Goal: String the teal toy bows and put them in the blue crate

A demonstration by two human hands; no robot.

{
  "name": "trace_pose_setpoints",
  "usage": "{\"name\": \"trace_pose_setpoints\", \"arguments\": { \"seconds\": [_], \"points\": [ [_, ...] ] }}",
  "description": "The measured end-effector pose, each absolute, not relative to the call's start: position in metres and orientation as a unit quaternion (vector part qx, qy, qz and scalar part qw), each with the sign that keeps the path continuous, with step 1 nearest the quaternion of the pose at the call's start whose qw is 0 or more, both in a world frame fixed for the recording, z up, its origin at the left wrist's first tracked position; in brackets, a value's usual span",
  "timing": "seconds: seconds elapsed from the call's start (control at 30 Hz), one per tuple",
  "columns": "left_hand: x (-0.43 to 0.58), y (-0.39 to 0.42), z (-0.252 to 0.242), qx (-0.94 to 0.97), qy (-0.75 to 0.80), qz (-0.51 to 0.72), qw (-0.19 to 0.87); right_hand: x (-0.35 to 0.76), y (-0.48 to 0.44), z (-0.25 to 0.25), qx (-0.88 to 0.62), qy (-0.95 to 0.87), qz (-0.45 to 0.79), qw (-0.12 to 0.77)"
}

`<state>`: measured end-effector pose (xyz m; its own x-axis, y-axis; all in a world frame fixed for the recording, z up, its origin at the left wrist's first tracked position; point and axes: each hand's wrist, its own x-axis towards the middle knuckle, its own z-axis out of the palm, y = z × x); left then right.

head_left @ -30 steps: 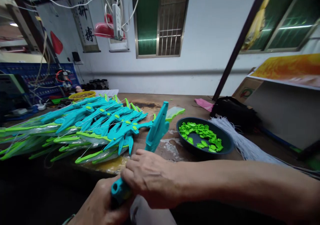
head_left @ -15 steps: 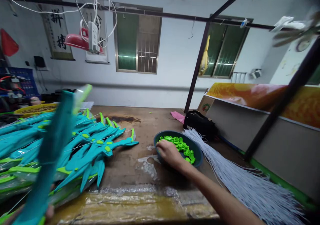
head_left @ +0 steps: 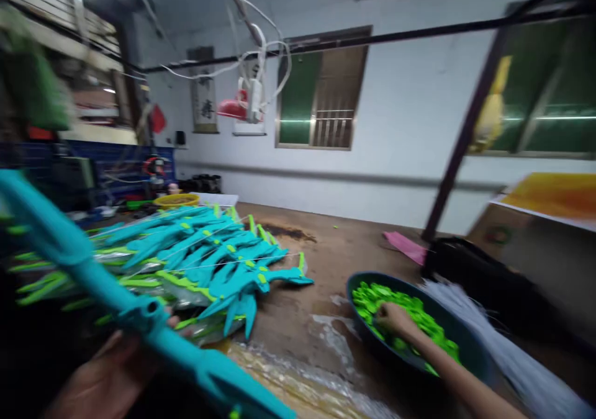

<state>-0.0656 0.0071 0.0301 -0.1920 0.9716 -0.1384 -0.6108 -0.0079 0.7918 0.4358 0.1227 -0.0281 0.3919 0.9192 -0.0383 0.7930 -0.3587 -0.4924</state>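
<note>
My left hand (head_left: 112, 369) is closed around a long teal plastic piece (head_left: 100, 285), which slants across the lower left. The piece has a round socket near my fingers and flares towards its lower end. My right hand (head_left: 393, 319) is down in a dark round basin (head_left: 477, 351), among many small bright green plastic parts (head_left: 433, 323). Its fingers are curled and their tips are hidden, so what they pinch does not show. Beside the left hand lies a heap of teal pieces (head_left: 261, 276) with lime green tips and white strings.
Thin white cords (head_left: 507, 344) lie in a bundle right of the basin, near a black bag (head_left: 465, 264). A pink cloth (head_left: 405, 247) is by the dark post (head_left: 459, 164). A yellow basin (head_left: 177, 200) stands behind the heap. A red lamp (head_left: 233, 108) hangs above. Clear tape covers the table's front edge.
My view has turned left, so the table things sit further right. The teal piece in my left hand has swung from near upright to a downward slant. My right hand is still in the basin.
</note>
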Motion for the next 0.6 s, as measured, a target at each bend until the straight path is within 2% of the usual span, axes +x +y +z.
{"name": "trace_pose_setpoints", "arguments": {
  "seconds": [0.13,0.23,0.4,0.5,0.6],
  "points": [
    [-0.072,-0.012,0.042,0.198,0.384,0.671,0.602,0.429,0.124,0.004,-0.746,-0.533,0.193,0.349],
    [-0.045,-0.025,0.041,0.210,0.393,0.669,0.596,0.390,0.114,0.028,-0.666,-0.565,0.247,0.420],
    [0.000,-0.041,0.028,0.254,0.397,0.627,0.620,0.274,0.060,0.060,-0.523,-0.693,0.294,0.399],
    [0.005,-0.043,0.024,0.307,0.398,0.609,0.614,0.215,0.024,0.074,-0.376,-0.843,0.188,0.335],
    [0.001,-0.043,0.022,0.344,0.409,0.595,0.601,0.184,0.003,0.080,-0.255,-0.901,0.095,0.339]
  ]
}}
